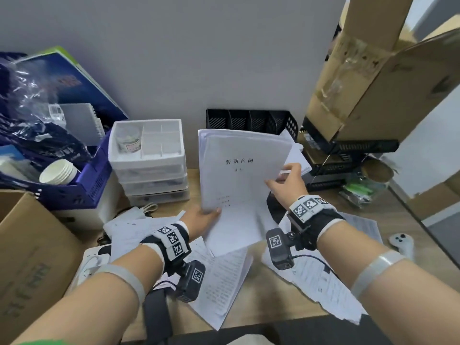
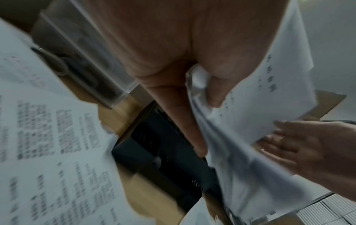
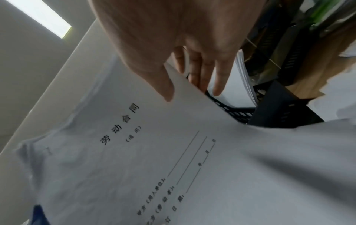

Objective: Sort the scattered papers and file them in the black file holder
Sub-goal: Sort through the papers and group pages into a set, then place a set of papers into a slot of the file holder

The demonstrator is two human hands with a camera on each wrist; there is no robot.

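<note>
You are holding the stapled paper stack (image 1: 239,180) above the desk (image 1: 271,290), in front of the black file holder (image 1: 251,120). Your left hand (image 1: 201,219) is pinching its lower edge; your right hand (image 1: 286,185) is pinching its right edge. Loose papers (image 1: 221,277) are lying below.

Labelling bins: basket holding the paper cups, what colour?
Blue basket, paper cups white; head view.

Matt white paper sheets (image 1: 239,175), black perforated plastic file holder (image 1: 251,119), seemingly wood-grain desk (image 1: 268,295)
</note>
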